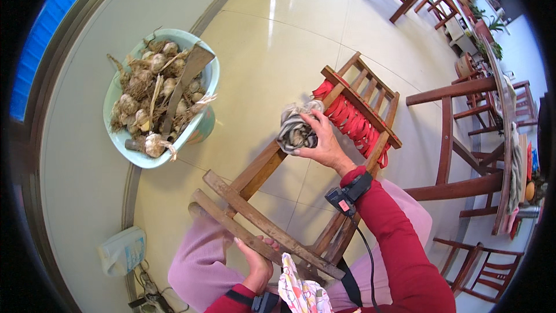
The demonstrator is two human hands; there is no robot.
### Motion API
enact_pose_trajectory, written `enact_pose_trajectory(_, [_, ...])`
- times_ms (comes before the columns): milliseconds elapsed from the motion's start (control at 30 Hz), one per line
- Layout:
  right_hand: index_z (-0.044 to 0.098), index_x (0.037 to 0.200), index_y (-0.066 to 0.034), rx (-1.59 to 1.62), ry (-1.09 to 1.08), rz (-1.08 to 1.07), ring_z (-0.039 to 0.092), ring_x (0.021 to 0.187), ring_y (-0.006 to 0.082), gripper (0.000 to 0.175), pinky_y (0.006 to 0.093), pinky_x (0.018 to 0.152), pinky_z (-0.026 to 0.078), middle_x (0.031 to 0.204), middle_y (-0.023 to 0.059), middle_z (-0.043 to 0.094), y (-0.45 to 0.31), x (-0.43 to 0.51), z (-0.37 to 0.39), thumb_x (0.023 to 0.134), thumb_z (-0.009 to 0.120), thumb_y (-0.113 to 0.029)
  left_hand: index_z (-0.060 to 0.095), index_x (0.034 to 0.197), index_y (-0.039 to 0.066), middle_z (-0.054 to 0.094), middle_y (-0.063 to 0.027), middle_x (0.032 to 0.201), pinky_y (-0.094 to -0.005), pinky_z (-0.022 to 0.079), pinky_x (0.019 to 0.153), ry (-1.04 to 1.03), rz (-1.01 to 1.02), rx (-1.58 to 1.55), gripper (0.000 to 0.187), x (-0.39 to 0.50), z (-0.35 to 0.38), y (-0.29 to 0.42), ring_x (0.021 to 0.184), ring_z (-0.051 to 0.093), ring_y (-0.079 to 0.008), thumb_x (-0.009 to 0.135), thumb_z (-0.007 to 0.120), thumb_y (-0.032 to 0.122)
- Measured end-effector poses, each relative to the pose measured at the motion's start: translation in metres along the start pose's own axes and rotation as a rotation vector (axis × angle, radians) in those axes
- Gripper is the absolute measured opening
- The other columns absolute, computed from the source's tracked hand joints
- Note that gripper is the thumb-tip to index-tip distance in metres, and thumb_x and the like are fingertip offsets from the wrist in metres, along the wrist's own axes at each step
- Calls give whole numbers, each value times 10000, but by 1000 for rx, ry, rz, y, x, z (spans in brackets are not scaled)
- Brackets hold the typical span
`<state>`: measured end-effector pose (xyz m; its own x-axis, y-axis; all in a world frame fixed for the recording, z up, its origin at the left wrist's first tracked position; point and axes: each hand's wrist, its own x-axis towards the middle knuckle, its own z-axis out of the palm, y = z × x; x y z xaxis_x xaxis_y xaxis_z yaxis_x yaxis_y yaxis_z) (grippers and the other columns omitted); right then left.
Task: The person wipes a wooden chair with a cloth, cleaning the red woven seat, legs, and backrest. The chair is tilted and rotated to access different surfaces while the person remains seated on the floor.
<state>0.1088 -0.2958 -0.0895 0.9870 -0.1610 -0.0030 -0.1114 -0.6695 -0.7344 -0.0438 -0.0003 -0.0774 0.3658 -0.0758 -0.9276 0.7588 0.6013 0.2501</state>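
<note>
My right hand [323, 141] is closed around a crumpled grey-and-white striped cloth [297, 132], held over the side rail of a wooden frame [260, 167]. My left hand [257, 261] grips a worn wooden bar [236, 227] at the frame's near end, close to my lap. Red strips [352, 126] are woven across the frame's far part, beside a slatted wooden end [369, 91]. A patterned cloth [302, 287] lies at my lap, below the bars.
A pale green basin [160, 163] of garlic bulbs [157, 63], with a flat blade-like piece [186, 76] on top, stands at left by the wall. A plastic jug [126, 250] and a power strip [152, 293] are lower left. Wooden tables and chairs [447, 139] stand at right.
</note>
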Motion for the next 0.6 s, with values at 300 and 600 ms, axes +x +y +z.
enact_pose_trajectory(300, [455, 1289, -101, -142, 118, -6, 450, 1130, 410, 901, 460, 958, 414, 1263, 193, 434, -12, 10, 9, 492, 827, -294, 409, 928, 60, 461, -78, 698, -397, 420, 633, 90, 73, 63, 800, -6, 15, 5, 653, 486, -269, 756, 279, 831])
enact_pose_trajectory(600, [575, 1150, -33, 242, 374, 270, 628, 933, 263, 678, 339, 853, 498, 1017, 165, 648, 92, 88, -115, 527, 799, -176, 372, 1347, 150, 432, -38, 1324, -388, 320, 1017, 49, 165, 91, 767, -2, -2, 3, 1198, 414, -254, 840, 302, 721])
